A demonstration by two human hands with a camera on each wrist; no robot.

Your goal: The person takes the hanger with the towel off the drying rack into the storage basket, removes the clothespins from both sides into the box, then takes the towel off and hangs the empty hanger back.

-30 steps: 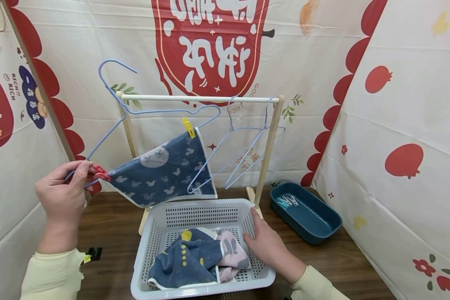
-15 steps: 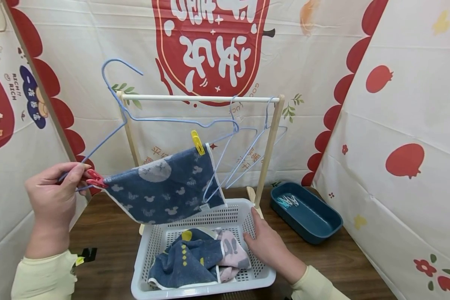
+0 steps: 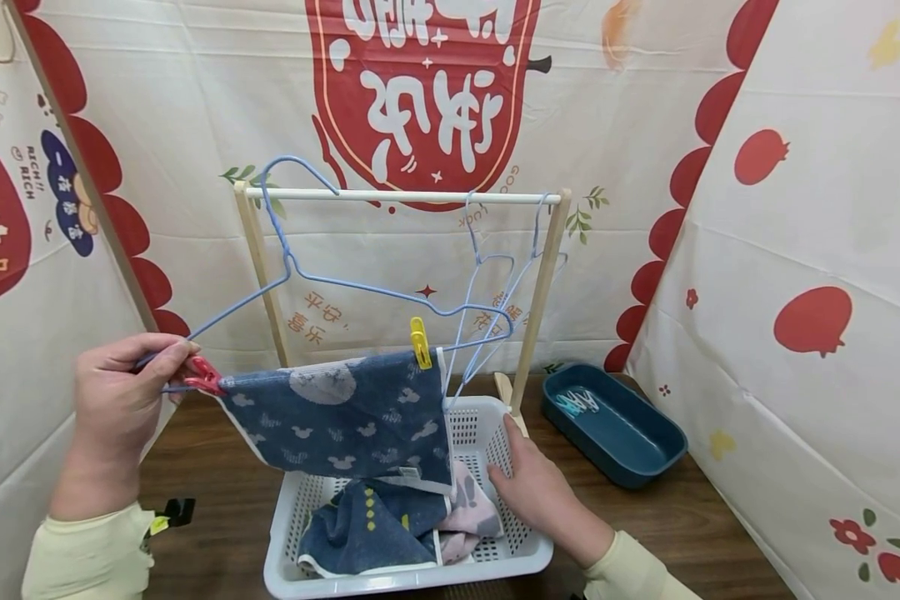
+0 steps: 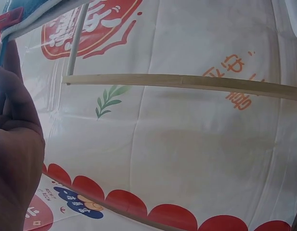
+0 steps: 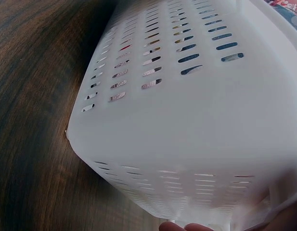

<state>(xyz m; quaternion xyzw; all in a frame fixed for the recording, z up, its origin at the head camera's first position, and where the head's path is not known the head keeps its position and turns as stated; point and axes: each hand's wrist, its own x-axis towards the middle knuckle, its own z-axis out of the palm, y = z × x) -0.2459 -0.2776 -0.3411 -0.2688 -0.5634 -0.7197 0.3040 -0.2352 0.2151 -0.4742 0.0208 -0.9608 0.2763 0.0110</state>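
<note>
In the head view my left hand [image 3: 123,408] pinches the left end of a blue wire hanger [image 3: 360,287], beside a red clothespin [image 3: 207,377]. A dark blue towel [image 3: 330,417] with pale mouse-head shapes hangs from the hanger's lower bar, with a yellow clothespin [image 3: 420,343] at its right corner. It overlaps the back of a white plastic basket [image 3: 292,542]. My right hand [image 3: 543,492] grips the basket's right rim, thumb on the inner side. Inside lie a crumpled blue towel [image 3: 378,529] with yellow dots and a pink-grey towel [image 3: 472,508].
Behind the basket stands a wooden rack with a white rail [image 3: 405,197]; two blue hangers [image 3: 495,258] hang at its right end. A dark teal tray [image 3: 637,433] holding several clips sits on the brown table [image 3: 210,483] at right. Printed cloth walls [image 3: 195,108] enclose the table.
The hanger's hook and right end have swung down and to the right, bringing the clipped towel lower over the basket. My right hand stays on the rim.
</note>
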